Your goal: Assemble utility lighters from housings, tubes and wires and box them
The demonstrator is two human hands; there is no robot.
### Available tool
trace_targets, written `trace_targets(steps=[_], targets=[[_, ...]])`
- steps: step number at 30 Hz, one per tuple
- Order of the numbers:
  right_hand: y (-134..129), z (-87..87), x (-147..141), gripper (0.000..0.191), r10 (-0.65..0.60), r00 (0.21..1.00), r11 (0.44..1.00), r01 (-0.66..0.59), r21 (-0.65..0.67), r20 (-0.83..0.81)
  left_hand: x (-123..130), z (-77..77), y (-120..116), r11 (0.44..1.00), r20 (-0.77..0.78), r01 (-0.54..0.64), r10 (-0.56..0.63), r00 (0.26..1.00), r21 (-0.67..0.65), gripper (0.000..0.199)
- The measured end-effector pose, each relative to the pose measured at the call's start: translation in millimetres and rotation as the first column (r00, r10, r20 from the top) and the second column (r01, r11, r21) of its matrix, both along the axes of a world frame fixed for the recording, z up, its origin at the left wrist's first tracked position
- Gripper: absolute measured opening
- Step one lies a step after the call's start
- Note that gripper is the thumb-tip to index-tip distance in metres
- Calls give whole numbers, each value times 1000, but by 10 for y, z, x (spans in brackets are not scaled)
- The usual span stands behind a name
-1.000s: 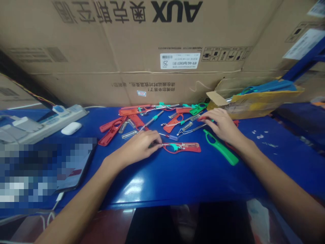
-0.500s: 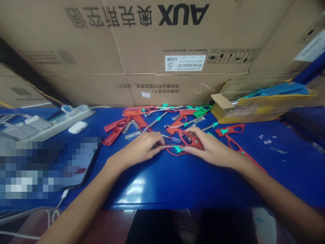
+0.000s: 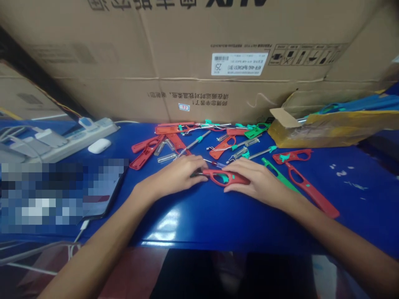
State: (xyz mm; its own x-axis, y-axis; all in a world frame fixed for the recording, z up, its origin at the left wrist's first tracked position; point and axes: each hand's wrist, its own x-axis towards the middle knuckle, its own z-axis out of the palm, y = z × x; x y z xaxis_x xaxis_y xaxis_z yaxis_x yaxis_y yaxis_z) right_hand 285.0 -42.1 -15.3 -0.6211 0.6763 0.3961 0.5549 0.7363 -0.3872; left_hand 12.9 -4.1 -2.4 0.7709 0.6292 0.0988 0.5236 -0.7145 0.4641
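A red long-nosed gas lighter [image 3: 232, 177] with a teal trigger lies across between my two hands, low over the blue table. Closed round its nozzle end is my left hand [image 3: 182, 172], thumb below and fingers above. My right hand [image 3: 254, 176] grips the handle end, with the fingers on top and the thumb underneath. Just behind the lighter a small screwdriver [image 3: 218, 163] is partly hidden by my right fingers. Beyond my hands lie red casing halves [image 3: 146, 153], clear fuel tanks [image 3: 166, 158] and metal nozzle tubes [image 3: 199, 139] with teal pieces.
An open yellow-taped carton [image 3: 330, 131] holding blue and green parts stands at the back right. On the left are a power strip [image 3: 75, 135], a white earbud case [image 3: 99, 145] and a phone-like device [image 3: 106, 187]. A big cardboard box [image 3: 174, 62] walls off the back.
The red casing half in my right hand has come down onto the other half, so the lighter body now looks closed. The view has tilted down and shifted slightly left.
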Motion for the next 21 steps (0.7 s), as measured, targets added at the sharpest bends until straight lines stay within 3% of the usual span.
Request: trace_targets(steps=[9, 21], targets=[[48, -27, 1, 40, -11, 999, 1000, 11, 6, 39, -14, 65, -19, 999, 3, -38, 38, 999, -28, 20], [49, -21, -15, 40, 18, 996, 999, -16, -28, 87, 4, -3, 16, 995, -37, 9, -5, 999, 98, 16]])
